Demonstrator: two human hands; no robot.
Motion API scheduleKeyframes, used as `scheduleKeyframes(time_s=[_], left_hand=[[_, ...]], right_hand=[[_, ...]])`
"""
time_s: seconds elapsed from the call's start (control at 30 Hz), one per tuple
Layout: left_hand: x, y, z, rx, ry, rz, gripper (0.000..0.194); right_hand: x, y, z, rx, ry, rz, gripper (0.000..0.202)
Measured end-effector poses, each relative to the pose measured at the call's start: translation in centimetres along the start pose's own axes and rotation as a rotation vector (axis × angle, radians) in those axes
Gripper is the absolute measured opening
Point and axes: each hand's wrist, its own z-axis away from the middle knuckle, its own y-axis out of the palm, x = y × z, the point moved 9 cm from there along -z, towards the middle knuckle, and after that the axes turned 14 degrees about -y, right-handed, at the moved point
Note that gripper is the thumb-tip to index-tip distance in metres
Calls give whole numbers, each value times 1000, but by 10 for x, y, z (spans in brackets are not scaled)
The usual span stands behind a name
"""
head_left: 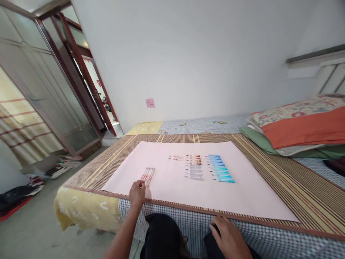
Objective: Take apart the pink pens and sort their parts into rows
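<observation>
My left hand (137,194) is at the near end of a small row of clear pens with reddish marks (148,175), its fingers pinched at their lower ends. My right hand (228,233) rests near the bed's front edge, fingers curled, by my knee. On the pink sheet (167,194) lie a column of blue and turquoise pens (221,169), a column with brown pens (194,159) above grey ones (195,172), and a few pale pinkish pens (176,158).
A striped mat (107,154) lies under the sheet on the bed. Pillows (304,122) are stacked at the right. A pink note (150,103) is on the wall. My knees are against the bed's front side.
</observation>
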Motion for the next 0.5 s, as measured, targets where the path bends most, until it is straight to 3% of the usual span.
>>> scheduleKeyframes(time_s=[0.27, 0.5], left_hand=[[-8, 40, -9, 56, -26, -146, 14], [-3, 48, -10, 18, -48, -193, 21]], right_hand=[[2, -3, 0, 5, 9, -4, 15], [1, -2, 1, -17, 9, -7, 16]])
